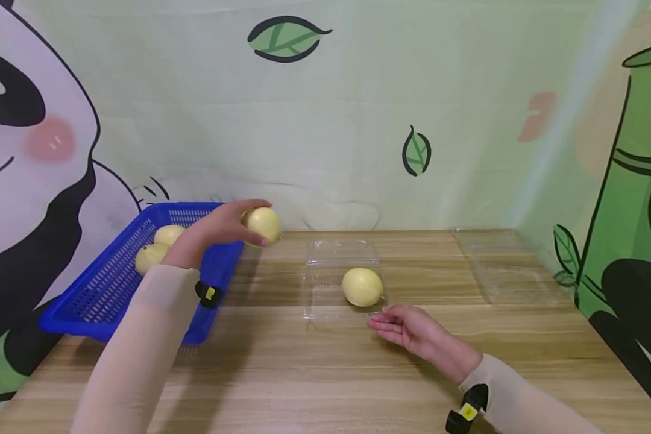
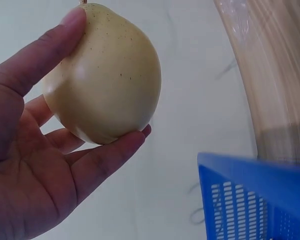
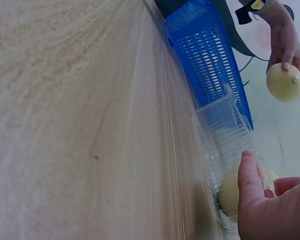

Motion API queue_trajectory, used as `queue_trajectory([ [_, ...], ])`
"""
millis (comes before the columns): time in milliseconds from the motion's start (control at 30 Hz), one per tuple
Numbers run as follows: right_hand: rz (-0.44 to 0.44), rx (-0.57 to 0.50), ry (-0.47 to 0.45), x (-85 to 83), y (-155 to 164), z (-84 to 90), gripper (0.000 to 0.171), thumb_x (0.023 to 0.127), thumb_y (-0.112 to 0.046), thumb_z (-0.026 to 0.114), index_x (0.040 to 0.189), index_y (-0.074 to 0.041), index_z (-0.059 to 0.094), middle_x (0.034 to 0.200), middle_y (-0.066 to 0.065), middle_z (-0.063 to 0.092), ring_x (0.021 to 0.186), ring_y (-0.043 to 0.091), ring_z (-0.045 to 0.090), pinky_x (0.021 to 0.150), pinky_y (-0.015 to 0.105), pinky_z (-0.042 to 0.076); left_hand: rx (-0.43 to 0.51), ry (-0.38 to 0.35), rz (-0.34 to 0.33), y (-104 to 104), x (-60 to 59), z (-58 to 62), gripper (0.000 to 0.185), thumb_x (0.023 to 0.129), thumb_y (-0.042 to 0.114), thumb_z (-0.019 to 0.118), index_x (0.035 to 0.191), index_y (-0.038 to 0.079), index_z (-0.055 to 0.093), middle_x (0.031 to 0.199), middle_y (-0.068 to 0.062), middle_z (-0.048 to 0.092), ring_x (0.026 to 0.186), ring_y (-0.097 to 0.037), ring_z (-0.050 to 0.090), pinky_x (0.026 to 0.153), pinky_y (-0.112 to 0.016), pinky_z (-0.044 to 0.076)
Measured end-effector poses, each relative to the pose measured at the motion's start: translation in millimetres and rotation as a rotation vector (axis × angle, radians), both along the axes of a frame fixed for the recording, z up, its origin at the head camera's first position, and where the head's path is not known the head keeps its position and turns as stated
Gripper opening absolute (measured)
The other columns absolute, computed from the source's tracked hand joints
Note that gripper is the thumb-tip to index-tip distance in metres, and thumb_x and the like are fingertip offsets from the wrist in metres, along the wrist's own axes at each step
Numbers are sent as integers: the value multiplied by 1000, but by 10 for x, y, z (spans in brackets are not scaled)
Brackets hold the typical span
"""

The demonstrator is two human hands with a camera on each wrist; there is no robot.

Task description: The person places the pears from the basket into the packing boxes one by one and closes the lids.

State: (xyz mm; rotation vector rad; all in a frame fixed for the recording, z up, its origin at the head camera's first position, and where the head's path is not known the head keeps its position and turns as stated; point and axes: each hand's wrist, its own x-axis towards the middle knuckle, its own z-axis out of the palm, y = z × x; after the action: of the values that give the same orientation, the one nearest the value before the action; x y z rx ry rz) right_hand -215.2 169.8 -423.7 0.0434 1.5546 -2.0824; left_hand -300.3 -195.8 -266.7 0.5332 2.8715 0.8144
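A pale green backdrop (image 1: 352,96), printed with a panda, leaves and bamboo, is seen behind a wood-grained worktop (image 1: 304,374). On the worktop a blue basket (image 1: 94,301) is set at nine o'clock from a clear box (image 1: 325,295), and part of the basket is hidden by the left sleeve (image 1: 135,349). At three o'clock from the same clear box, well apart from it, a second clear box (image 1: 515,271) is placed.

The left hand (image 1: 225,226) is held above the basket's one o'clock corner. By its grip a held pear (image 1: 264,225) is grasped in the air, with the thumb laid near the stem and the fingers spread beneath and behind the fruit. The right hand (image 1: 409,330) is held at the five o'clock corner of the clear box; its grip is released, with the fingers extended, and whether the plastic is touched cannot be told.

Inside the clear box a boxed pear (image 1: 362,287) is rested toward the four o'clock side. Two basket pears (image 1: 149,259) are lodged against each other toward the twelve o'clock end of the basket. On each wrist a small black device (image 1: 208,294) is worn.
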Motion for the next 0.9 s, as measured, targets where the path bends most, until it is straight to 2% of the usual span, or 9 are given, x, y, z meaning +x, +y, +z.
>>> queue_trajectory([
  [167, -2, -3, 1, 1, 1, -4, 23, 107, -6, 37, 109, 2, 58, 91, 1, 74, 90, 7, 74, 88, 21, 61, 11, 1, -13, 88, 27, -66, 79, 85, 20, 82, 153, 8, 44, 147, -25, 53, 120, -38, 55, 104, -56, 46],
  [300, -5, -5, 0, -2, 3, -7, 24, 107, -6, 36, 109, 2, 58, 90, 1, 74, 89, 7, 74, 88, 22, 61, 23, -17, -26, 153, 39, -136, 79, 85, 20, 81, 154, 10, 44, 146, -23, 54, 116, -36, 56, 99, -51, 49],
  [600, -9, -1, -3, 10, -1, -1, 24, 107, -6, 36, 111, 3, 58, 90, 2, 74, 89, 7, 74, 87, 21, 61, 52, 8, -103, 328, 62, -302, 78, 83, 16, 83, 151, 5, 47, 140, -24, 60, 113, -35, 60, 96, -47, 51],
  [733, -11, -5, -4, 9, -4, -4, 23, 107, -6, 36, 111, 4, 57, 90, 2, 74, 89, 7, 74, 86, 21, 61, 80, 16, -146, 406, 78, -340, 75, 81, 11, 83, 148, 2, 50, 139, -24, 60, 111, -34, 59, 96, -47, 52],
  [900, -10, -9, -2, 5, 0, -4, 23, 107, -6, 36, 112, 4, 56, 90, 2, 75, 89, 7, 75, 86, 21, 61, 79, 26, -156, 488, 117, -353, 75, 80, 9, 84, 147, 3, 51, 142, -24, 59, 115, -36, 58, 99, -50, 51],
])
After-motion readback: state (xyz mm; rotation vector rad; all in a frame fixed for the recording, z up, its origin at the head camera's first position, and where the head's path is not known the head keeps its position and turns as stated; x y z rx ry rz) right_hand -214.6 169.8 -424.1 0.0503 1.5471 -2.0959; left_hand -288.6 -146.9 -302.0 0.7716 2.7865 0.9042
